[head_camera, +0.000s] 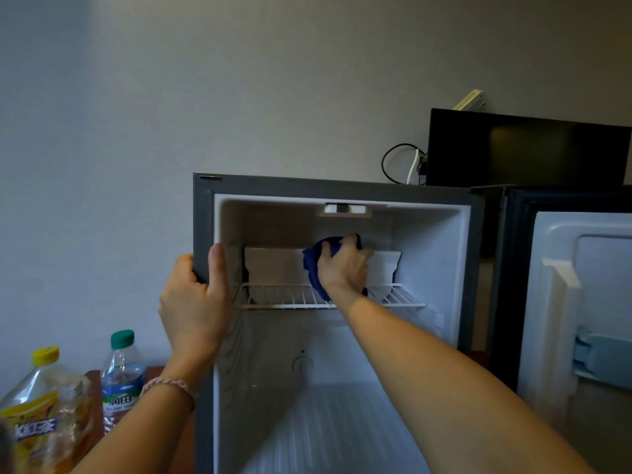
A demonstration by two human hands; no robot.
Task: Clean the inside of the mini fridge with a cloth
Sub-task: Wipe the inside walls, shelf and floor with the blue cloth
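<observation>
The mini fridge [473,234] stands open with a white interior and a dark grey frame. Its door [561,336] is swung out to the right. My right hand [343,265] is inside the upper compartment and grips a dark blue cloth [313,268] against the white panel at the back, just above the white wire shelf [290,299]. My left hand [196,302] grips the fridge's left front edge, thumb on the inner side. Part of the cloth is hidden behind my right hand.
Left of the fridge, on a brown surface, stand a water bottle with a green cap [121,378] and a yellow-capped tea bottle [44,412]. A black screen [526,148] with cables sits behind the fridge top at the right. A plain wall is behind.
</observation>
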